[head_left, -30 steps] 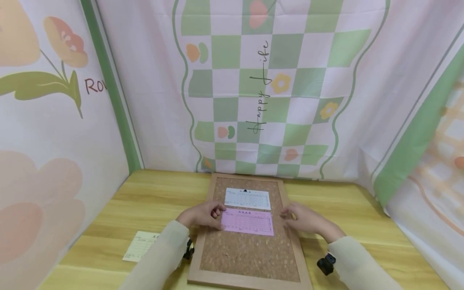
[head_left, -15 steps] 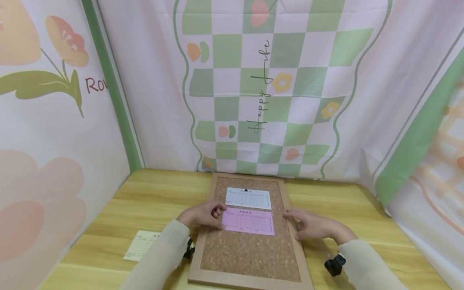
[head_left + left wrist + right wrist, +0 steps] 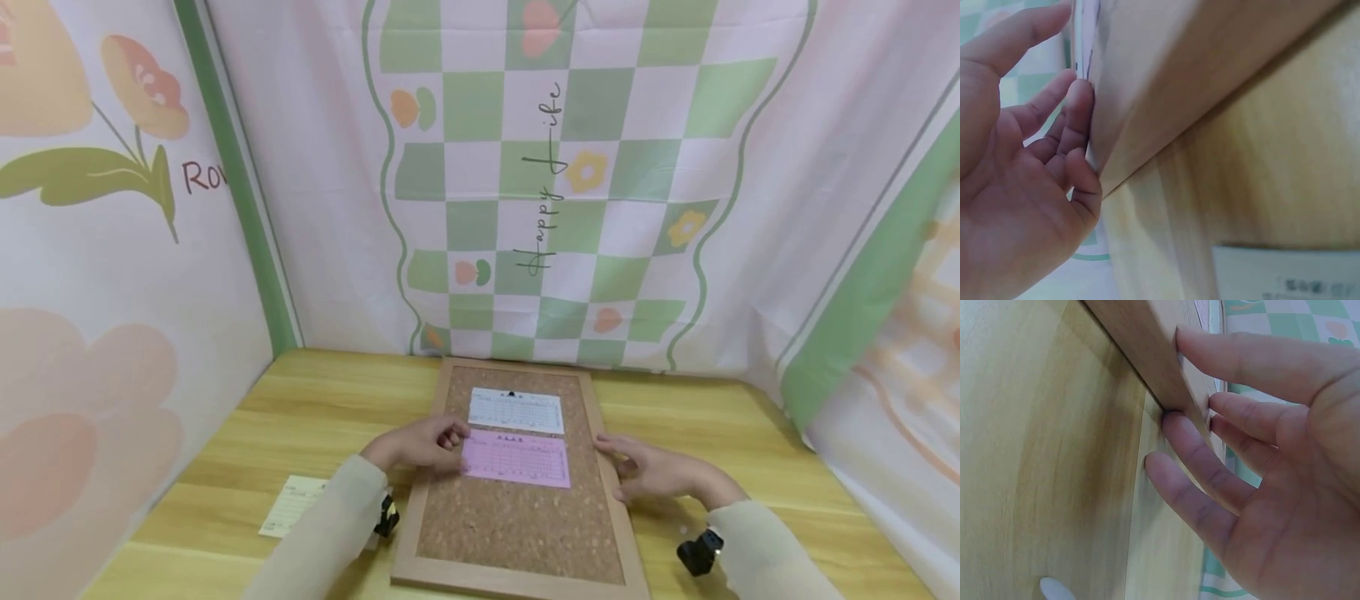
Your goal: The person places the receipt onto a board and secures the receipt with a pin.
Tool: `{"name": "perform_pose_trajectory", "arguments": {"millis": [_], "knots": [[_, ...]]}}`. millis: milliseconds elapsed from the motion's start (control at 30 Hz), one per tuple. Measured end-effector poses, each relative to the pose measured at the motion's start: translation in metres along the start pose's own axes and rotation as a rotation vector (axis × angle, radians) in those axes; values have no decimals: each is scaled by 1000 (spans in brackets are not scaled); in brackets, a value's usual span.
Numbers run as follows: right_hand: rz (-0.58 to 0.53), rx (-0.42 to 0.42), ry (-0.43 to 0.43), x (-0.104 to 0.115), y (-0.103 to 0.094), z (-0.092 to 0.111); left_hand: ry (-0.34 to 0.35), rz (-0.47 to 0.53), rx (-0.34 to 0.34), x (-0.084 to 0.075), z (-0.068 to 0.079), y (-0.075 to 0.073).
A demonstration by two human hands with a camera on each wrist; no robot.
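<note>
A pink printed slip (image 3: 516,459) lies on the cork of a wood-framed board (image 3: 517,529). My left hand (image 3: 416,444) is at the slip's left edge, its thumb and index fingertips on or right beside the paper and its other fingers loosely bent. Above the pink slip sits a pale blue printed slip (image 3: 516,412), with a black pin (image 3: 512,393) at its top edge. My right hand (image 3: 663,471) is at the board's right side. In the right wrist view its thumb and fingertips lie along the wooden frame (image 3: 1147,347), with two fingers reaching down toward the table; it holds nothing.
A pale yellow printed slip (image 3: 291,505) lies on the wooden table (image 3: 206,475), partly hidden by the left sleeve. Near my right wrist a small white oval thing (image 3: 1057,589) is on the table. A patterned curtain (image 3: 540,175) hangs behind the board's far end.
My right hand has moved right, from beside the pink slip onto the board's right frame edge, and its fingers have spread. The left hand and the slips stay in place.
</note>
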State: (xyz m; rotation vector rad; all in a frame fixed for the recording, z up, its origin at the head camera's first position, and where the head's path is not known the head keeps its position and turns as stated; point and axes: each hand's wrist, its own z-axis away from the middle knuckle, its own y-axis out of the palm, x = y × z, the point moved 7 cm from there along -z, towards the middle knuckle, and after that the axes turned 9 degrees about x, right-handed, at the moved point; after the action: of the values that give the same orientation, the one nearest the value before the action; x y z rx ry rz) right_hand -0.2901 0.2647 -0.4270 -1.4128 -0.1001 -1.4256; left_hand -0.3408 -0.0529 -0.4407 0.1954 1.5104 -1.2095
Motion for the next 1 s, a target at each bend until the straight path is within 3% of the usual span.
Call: {"name": "perform_pose_trajectory", "arguments": {"millis": [167, 267, 500, 733, 1000], "knots": [[-19, 2, -7, -2, 1, 1, 66, -40, 28, -6, 6, -2], [-26, 0, -2, -4, 1, 1, 69, -35, 34, -8, 12, -5], [-43, 3, 17, -8, 1, 2, -5, -49, 9, -4, 34, -20], [-60, 6, 23, -9, 2, 2, -22, -87, 21, 2, 63, -31], [-44, 5, -1, -10, 2, 2, -117, -96, 9, 19, 100, -41]]}}
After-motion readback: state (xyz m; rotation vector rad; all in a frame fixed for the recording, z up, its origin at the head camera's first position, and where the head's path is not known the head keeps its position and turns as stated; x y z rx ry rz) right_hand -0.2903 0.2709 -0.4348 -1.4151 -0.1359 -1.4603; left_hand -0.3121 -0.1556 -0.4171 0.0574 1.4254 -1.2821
